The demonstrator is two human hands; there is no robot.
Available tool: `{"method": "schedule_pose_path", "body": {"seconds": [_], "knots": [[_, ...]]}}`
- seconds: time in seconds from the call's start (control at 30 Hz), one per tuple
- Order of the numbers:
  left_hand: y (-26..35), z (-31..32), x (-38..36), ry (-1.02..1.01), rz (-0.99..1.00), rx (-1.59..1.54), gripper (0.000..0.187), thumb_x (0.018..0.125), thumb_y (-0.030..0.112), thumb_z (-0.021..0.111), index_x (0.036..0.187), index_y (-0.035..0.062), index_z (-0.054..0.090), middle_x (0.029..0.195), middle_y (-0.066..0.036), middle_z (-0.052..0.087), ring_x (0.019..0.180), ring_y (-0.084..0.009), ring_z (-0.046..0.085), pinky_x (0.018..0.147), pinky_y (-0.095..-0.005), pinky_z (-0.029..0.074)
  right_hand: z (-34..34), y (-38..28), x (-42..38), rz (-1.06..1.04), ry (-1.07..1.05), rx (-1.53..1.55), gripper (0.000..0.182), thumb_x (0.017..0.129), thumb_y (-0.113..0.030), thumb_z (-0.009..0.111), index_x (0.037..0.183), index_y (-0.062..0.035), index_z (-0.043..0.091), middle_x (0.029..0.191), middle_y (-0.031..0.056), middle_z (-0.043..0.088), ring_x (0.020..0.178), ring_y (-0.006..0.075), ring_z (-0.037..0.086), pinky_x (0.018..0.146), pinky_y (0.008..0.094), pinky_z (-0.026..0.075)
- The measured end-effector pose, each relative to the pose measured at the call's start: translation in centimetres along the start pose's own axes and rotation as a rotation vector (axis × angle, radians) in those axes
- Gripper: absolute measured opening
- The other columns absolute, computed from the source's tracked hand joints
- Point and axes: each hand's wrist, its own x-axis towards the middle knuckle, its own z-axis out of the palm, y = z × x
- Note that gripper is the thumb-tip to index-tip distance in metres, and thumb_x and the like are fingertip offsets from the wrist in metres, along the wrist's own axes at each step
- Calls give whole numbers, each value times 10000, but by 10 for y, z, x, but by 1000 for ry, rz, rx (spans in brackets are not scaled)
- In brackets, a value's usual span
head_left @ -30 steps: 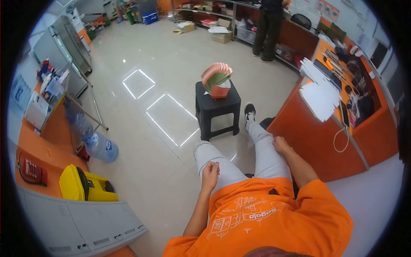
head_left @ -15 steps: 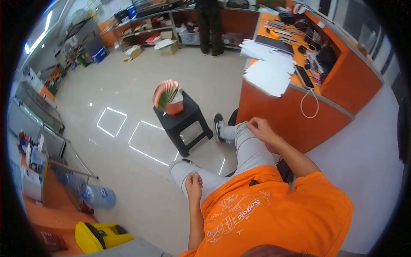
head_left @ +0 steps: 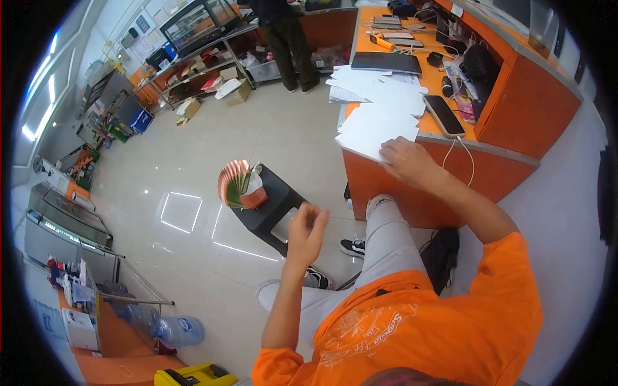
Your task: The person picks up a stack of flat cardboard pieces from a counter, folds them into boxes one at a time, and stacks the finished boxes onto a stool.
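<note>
My right hand touches the near edge of the white paper sheets on the orange desk, its fingers curled at the edge. In the air above my leg, beside the dark stool, is my left hand, with curled fingers and the thumb near them; nothing shows in it. A fanned red, white and green bundle sits on the stool. Close to the sheets lies a phone with a white cable, and behind them a black flat device.
A person in dark clothes stands at the far counter. A plastic water bottle and a yellow case are at lower left. The orange desk stands in front of me on the right. A black bag hangs beside my leg.
My right hand has moved from my knee to the paper sheets. My left hand has risen from my thigh toward the stool. The view has shifted.
</note>
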Motion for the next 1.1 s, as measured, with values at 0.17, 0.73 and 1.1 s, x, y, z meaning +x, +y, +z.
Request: {"method": "schedule_pose_path", "body": {"seconds": [0.17,0.73,1.1], "knots": [[41,50,136,-32,681,537,375,802,175,808,1083,23,611,1050,-107,644,896,-283,652,820,-364,520,11,10,1,-147,96,-139,193,901,-142,663,1012,16,668,1048,146,713,918,291,679,786,395,579],[28,62,163,-263,857,1026,331,846,106,658,1174,121,694,1131,-39,716,986,-235,678,769,-369,535,-23,14,-18,-141,246,71,300,920,-188,721,1162,-14,686,1158,138,719,1087,289,681,877,407,577],[18,94,179,-218,762,925,324,841,244,764,1138,119,726,1087,-38,700,996,-229,660,771,-387,525,-11,61,-16,-6,146,-18,258,915,-69,689,1170,-42,708,1240,121,703,1139,286,665,950,400,555]]}}
